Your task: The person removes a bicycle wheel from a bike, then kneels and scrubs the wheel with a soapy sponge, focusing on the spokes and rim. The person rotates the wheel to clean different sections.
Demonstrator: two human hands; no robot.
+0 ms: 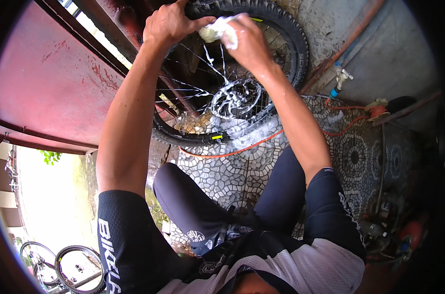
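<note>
A bicycle wheel [297, 63] with a black knobby tire stands upright in front of me, its spokes, hub and disc rotor [237, 100] streaked with white suds. At its upper left, my left hand [167, 23] grips the tire, thumb stretched along it; its fingertips are hidden at the picture's top edge. My right hand [249, 43], slightly blurred, is closed around a pale, foam-covered sponge [211, 33]. The sponge presses near the top of the rim, just right of my left thumb.
An orange hose [242, 148] runs below the wheel across the mosaic-tiled floor [232, 176]. A tap [342, 74] sits on the right wall. At left is a red metal panel [65, 78]. Two more bicycle wheels [79, 268] show at lower left; dim clutter [384, 232] lies at right.
</note>
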